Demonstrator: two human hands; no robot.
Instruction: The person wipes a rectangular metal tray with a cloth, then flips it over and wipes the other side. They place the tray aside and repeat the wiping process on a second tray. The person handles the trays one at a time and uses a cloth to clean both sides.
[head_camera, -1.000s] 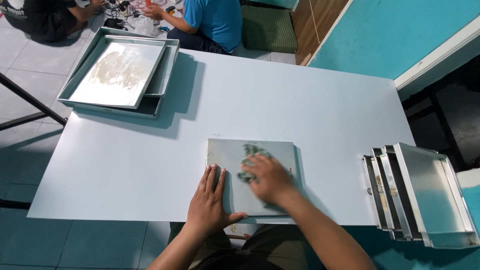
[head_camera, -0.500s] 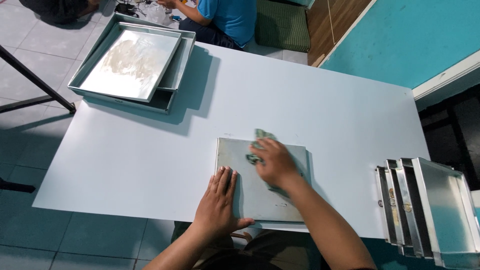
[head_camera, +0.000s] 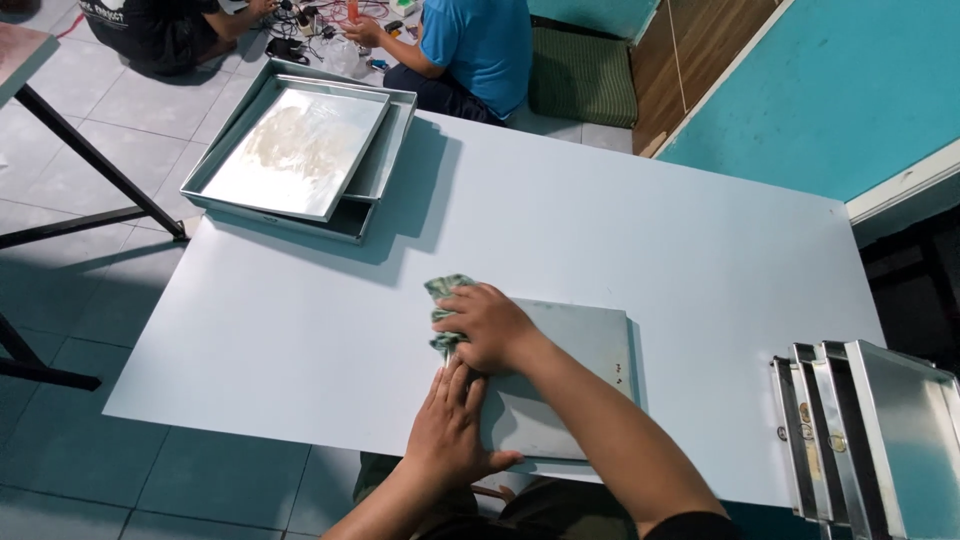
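Since the earlier frames I note the right hand (head_camera: 487, 327) and its cloth (head_camera: 443, 312) have travelled from the middle of the flat tray to its left edge, while the left hand (head_camera: 449, 422) has kept its bracing post at the near left corner.

Largest first: the white table (head_camera: 620, 250) carries everything. On its far left corner sits a stack of metal trays (head_camera: 300, 155), the top one upside down and smeared, nested askew on the ones beneath. At the right edge a row of further trays (head_camera: 870, 440) stands on edge, leaning together, apparently staged apart from the far stack.

Near the front edge lies the flat tray (head_camera: 570, 370), inverted, its base up and overhanging the table edge slightly toward me. I judge it lies face down so the base can be rubbed.

The left hand lies flat, fingers spread, pressing on the tray's near left corner; it grips nothing and seems to pin the tray against sliding. The right hand's grip is closed over the crumpled greenish cloth, which pokes out past the fingers at the tray's left rim.

Beyond the table, two seated people (head_camera: 470, 45) work on the floor among small items; their hands are no part of this.
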